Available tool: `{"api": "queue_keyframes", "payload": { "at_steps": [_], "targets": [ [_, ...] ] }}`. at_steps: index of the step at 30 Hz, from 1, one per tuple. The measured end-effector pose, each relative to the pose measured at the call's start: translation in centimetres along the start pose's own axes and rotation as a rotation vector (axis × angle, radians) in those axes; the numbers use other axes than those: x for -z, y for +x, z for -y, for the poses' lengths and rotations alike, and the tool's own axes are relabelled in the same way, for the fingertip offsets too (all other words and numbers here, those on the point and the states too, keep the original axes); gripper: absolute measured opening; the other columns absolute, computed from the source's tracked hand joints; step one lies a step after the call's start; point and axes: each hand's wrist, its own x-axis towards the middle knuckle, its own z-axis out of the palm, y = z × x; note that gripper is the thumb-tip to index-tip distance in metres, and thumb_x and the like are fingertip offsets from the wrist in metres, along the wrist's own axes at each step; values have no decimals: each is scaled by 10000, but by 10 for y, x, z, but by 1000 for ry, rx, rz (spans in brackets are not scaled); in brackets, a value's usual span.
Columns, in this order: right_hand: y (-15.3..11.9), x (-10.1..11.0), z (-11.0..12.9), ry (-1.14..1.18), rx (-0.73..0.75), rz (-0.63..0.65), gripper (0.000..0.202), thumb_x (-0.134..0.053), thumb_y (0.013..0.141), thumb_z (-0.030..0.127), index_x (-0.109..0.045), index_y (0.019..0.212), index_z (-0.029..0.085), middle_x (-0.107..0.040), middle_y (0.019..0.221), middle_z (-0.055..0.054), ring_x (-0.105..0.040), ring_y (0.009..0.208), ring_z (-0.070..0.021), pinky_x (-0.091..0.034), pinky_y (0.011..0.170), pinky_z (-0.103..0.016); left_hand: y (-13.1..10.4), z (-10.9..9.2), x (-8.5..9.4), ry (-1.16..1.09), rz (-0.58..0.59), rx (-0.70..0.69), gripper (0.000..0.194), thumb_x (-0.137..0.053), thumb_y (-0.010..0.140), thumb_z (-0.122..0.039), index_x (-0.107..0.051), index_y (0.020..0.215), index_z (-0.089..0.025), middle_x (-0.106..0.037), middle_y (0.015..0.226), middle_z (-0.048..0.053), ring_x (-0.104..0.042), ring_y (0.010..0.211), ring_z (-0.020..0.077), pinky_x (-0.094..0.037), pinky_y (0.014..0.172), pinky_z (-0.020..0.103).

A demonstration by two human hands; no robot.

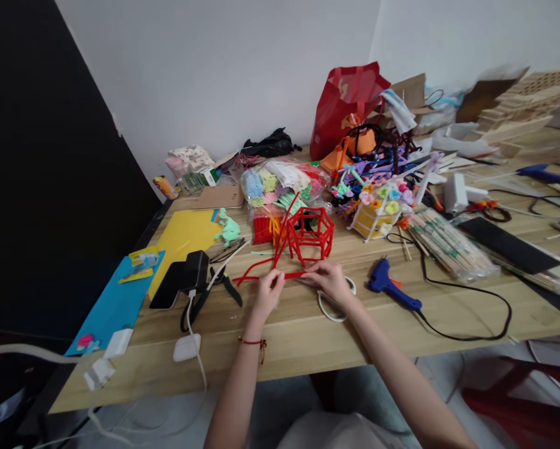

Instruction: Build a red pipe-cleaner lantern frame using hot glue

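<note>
Between my two hands stretches a short red pipe cleaner [294, 275]. My left hand [271, 289] pinches its left end, and my right hand [327, 280] pinches the right end. Just beyond them stands a red frame [310, 234] built of pipe cleaners, with open sides. More red pipe cleaners [256, 267] lie loose to the left of the frame, some sticking up beside it. White-handled scissors [332, 310] rest partly under my right hand, which hides some of them.
To the right lies a blue glue gun [392, 285] with a looping black cord. Pliers [224, 284], a black phone [168, 285] and a power bank [196, 269] are on the left. Behind are bagged craft pieces [280, 181], a red bag [343, 103] and packed wooden sticks [451, 243].
</note>
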Motion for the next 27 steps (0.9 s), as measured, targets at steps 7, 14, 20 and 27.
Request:
{"api": "queue_keyframes", "payload": {
  "at_steps": [7, 14, 20, 27],
  "targets": [
    [0, 2, 2, 4, 2, 31, 317, -718, 737, 504, -706, 723, 188, -719, 702, -58, -635, 594, -178, -482, 545, -277, 0, -1, 1, 5, 2, 5, 343, -494, 870, -445, -506, 658, -176, -469, 588, -34, -418, 565, 102, -319, 550, 219],
    [-1, -3, 0, 13, -51, 11, 362, -769, 661, 526, -657, 682, 182, -693, 641, -43, -597, 535, -159, -453, 496, -259, -2, 1, -2, -18, -8, 26, 345, -477, 874, -470, -494, 678, -186, -452, 607, -33, -425, 584, 109, -326, 551, 216],
    [-2, -3, 1, 31, -74, 9, 386, -759, 661, 539, -631, 652, 175, -653, 570, -19, -562, 498, -140, -415, 464, -242, -2, 0, -2, -34, -18, 32, 357, -475, 873, -480, -495, 676, -183, -453, 605, -34, -420, 575, 105, -321, 543, 213],
    [0, -1, 3, 55, -68, 19, 366, -768, 663, 516, -635, 635, 176, -672, 615, -29, -581, 547, -151, -437, 507, -256, -1, 1, 0, -38, -20, 30, 334, -503, 861, -458, -505, 674, -181, -451, 606, -31, -415, 581, 106, -323, 543, 216]
  ]
}}
